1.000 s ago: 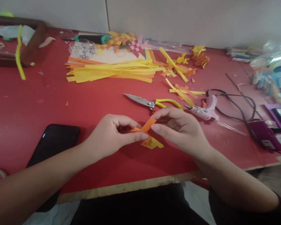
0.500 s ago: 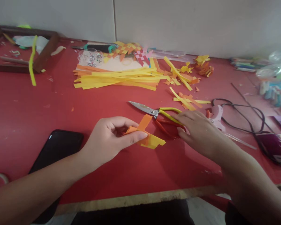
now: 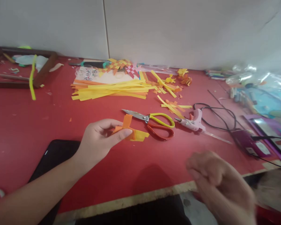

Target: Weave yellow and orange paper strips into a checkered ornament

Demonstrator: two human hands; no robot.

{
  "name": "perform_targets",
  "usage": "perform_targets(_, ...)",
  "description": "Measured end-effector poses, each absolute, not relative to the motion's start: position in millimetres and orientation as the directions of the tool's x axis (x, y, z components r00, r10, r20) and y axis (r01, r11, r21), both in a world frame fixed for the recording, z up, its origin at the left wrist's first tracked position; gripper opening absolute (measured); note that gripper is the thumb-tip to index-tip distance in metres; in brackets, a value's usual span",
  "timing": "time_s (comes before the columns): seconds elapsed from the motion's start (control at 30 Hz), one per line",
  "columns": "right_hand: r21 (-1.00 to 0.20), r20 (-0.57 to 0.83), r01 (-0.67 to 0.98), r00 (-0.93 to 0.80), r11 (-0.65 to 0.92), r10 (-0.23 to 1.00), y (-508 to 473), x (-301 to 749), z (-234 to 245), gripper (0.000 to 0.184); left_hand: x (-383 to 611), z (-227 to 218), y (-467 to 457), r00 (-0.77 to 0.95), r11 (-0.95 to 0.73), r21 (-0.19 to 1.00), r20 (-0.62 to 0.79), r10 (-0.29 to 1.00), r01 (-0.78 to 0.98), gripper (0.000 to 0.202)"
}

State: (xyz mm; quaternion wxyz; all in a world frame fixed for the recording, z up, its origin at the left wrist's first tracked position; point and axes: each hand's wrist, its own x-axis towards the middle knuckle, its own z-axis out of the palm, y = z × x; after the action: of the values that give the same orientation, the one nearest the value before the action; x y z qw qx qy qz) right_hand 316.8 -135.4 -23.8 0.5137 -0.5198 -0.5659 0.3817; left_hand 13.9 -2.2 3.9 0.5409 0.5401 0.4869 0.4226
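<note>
My left hand point(image 3: 98, 140) pinches a small folded piece of orange and yellow paper strips point(image 3: 132, 132) just above the red table point(image 3: 25, 125). My right hand point(image 3: 221, 184) is close to the camera at the table's front edge, blurred by motion, fingers curled; nothing shows in it. Scissors point(image 3: 154, 122) with one yellow and one red handle lie just right of the folded piece. A pink glue gun point(image 3: 192, 122) lies right of the scissors.
A pile of yellow and orange paper strips point(image 3: 110, 89) lies at the back, with woven paper pieces point(image 3: 121, 66) behind it. A black phone point(image 3: 53, 156) is under my left forearm. A wooden frame point(image 3: 41, 72) sits far left; cables and plastic packets point(image 3: 259, 93) fill the right.
My right hand left the folded paper, passed over the scissors' handles, then pulled back toward me to the table's front edge. The left hand keeps its pinch on the paper.
</note>
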Motion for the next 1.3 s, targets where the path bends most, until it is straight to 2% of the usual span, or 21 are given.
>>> perform_targets(0.03,-0.983,0.152,0.117,0.103,0.14,0.983,-116,298,-19,0.018,14,4,-2,0.178,0.054,0.996,-0.066,0.982,0.069,0.021)
perform_targets(0.07,-0.989,0.044,-0.135,0.146,0.064,0.988,-100,282,-14,0.018,14,4,-3,0.19,0.051,0.997,-0.063,0.98,0.063,0.019)
perform_targets(0.1,-0.928,-0.042,-0.373,0.148,0.016,0.988,-87,269,-9,0.02,14,5,-3,0.201,0.05,0.997,-0.06,0.978,0.053,0.018)
perform_targets(0.17,-0.734,-0.193,-0.671,0.058,-0.105,0.979,-70,253,0,0.029,14,5,-4,0.206,0.049,0.998,-0.055,0.977,0.036,0.016)
perform_targets(0.23,-0.514,-0.285,-0.844,-0.002,-0.155,0.958,-63,243,8,0.034,14,4,-5,0.195,0.036,0.999,-0.037,0.98,0.009,0.016)
perform_targets(0.3,-0.327,-0.349,-0.929,-0.054,-0.176,0.935,-59,237,15,0.035,13,3,-5,0.253,0.003,1.0,0.003,0.967,-0.02,0.016)
perform_targets(0.37,-0.2,-0.373,-0.961,-0.108,-0.194,0.921,-55,229,21,0.035,12,3,-5,0.406,-0.085,0.995,0.099,0.909,-0.052,0.014)
perform_targets(0.43,-0.152,-0.39,-0.962,-0.152,-0.227,0.908,-49,222,25,0.033,11,4,-5,0.561,-0.233,0.969,0.237,0.793,-0.081,0.014)
perform_targets(0.57,-0.204,-0.396,-0.933,-0.197,-0.295,0.897,-33,211,28,0.03,11,4,-5,0.66,-0.525,0.844,0.457,0.597,-0.109,0.016)
perform_targets(0.67,-0.251,-0.407,-0.907,-0.218,-0.337,0.887,-25,208,30,0.027,10,1,-5,0.65,-0.653,0.754,0.533,0.542,-0.074,0.01)
perform_targets(0.83,-0.322,-0.407,-0.874,-0.218,-0.363,0.887,-15,203,31,0.023,6,-7,-5,0.631,-0.75,0.658,0.552,0.544,0.07,0.003)
perform_targets(1.1,-0.281,-0.418,-0.877,-0.252,-0.388,0.873,-5,198,29,0.019,5,-11,-6,0.671,-0.819,0.554,0.552,0.495,0.148,0.006)
perform_targets(1.3,-0.293,-0.442,-0.888,-0.202,-0.354,0.874,-3,197,25,0.019,6,-10,-8,0.721,-0.789,0.58,0.457,0.521,0.202,0.012)
